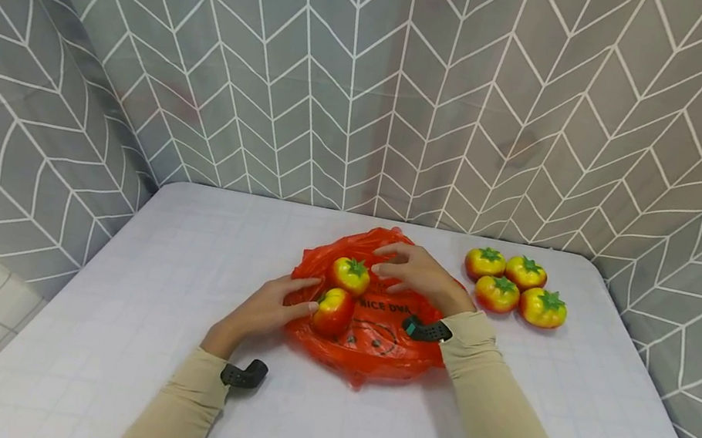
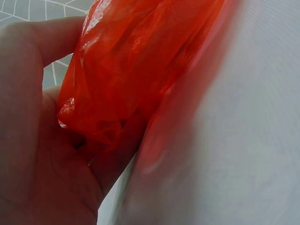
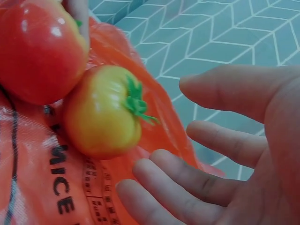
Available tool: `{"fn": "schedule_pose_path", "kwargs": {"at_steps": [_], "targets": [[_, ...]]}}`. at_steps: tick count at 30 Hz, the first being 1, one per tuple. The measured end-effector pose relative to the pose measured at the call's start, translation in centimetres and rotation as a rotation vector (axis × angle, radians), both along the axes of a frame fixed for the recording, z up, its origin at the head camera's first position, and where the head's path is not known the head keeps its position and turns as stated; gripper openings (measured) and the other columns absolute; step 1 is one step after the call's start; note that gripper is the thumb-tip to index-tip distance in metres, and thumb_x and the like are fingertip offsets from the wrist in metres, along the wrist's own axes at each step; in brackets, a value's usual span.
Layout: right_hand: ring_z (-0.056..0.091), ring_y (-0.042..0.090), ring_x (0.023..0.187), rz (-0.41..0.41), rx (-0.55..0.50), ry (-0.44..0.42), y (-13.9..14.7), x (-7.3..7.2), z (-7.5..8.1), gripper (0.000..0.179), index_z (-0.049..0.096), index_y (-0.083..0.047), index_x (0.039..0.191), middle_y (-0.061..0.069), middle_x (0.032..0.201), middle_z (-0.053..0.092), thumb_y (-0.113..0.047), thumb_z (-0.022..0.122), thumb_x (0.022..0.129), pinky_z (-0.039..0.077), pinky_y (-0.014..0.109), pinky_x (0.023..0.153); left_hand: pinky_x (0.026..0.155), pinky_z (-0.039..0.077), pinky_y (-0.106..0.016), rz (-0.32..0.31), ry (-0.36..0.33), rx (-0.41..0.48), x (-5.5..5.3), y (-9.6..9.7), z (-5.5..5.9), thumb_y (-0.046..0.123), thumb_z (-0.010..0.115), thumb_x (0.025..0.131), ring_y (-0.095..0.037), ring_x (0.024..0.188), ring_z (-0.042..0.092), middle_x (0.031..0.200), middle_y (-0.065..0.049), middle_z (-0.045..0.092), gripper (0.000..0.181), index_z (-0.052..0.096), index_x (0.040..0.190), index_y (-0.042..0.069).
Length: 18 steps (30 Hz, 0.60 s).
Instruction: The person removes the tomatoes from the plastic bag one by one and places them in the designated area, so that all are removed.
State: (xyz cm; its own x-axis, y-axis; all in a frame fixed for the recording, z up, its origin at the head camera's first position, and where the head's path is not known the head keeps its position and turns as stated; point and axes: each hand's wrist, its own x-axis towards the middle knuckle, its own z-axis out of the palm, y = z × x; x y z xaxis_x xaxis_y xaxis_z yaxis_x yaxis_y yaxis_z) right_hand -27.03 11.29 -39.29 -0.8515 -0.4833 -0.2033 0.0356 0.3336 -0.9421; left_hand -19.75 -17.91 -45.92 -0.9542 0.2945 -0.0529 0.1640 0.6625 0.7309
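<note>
A red plastic bag lies spread on the table with black lettering and a printed face. On its left part rest two tomatoes side by side: a mostly red one in front and a yellow one with a green calyx behind. My left hand holds the red tomato from the left between thumb and index finger; the bag's crumpled edge lies in the palm and hides the fingertips. Above the bag's far side is my right hand, fingers spread and slightly bent, holding nothing, apart from the yellow tomato.
Several red-and-yellow tomatoes with green calyxes stand grouped on the white table, right of the bag. A patterned grey curtain hangs behind the table and along both sides. Each wrist wears a black strap.
</note>
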Motion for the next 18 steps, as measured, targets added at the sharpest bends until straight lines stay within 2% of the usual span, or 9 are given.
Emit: {"fn": "schedule_pose_path", "kwargs": {"at_steps": [5,12,18], "targets": [[0.060,0.037,0.115,0.016,0.016,0.024,-0.8,0.0,-0.6,0.046,0.056,0.000,0.136,0.020,0.130,0.058,-0.017,0.070,0.095,0.053,0.053,0.093,0.113,0.029,-0.063,0.000,-0.005,0.001,0.1,0.0,0.0,0.056,0.063,0.092,-0.037,0.143,0.034,0.152,-0.010,0.045,0.065,0.053,0.148,0.024],[0.060,0.036,0.115,0.046,0.080,0.062,-1.4,0.5,-0.3,0.051,0.053,0.000,0.139,0.021,0.135,0.055,-0.018,0.070,0.095,0.054,0.050,0.093,0.112,0.028,-0.064,-0.013,0.005,0.003,0.1,0.0,0.0,0.056,0.062,0.092,-0.037,0.143,0.035,0.152,-0.010,0.046,0.065,0.052,0.148,0.024],[0.058,0.034,0.118,0.052,0.129,0.076,-1.9,0.4,-0.7,0.054,0.052,-0.004,0.142,0.019,0.137,0.055,-0.020,0.071,0.094,0.055,0.048,0.093,0.114,0.028,-0.061,-0.024,0.030,0.004,0.1,-0.1,0.0,0.055,0.063,0.093,-0.037,0.142,0.036,0.150,-0.010,0.047,0.064,0.053,0.147,0.022]]}}
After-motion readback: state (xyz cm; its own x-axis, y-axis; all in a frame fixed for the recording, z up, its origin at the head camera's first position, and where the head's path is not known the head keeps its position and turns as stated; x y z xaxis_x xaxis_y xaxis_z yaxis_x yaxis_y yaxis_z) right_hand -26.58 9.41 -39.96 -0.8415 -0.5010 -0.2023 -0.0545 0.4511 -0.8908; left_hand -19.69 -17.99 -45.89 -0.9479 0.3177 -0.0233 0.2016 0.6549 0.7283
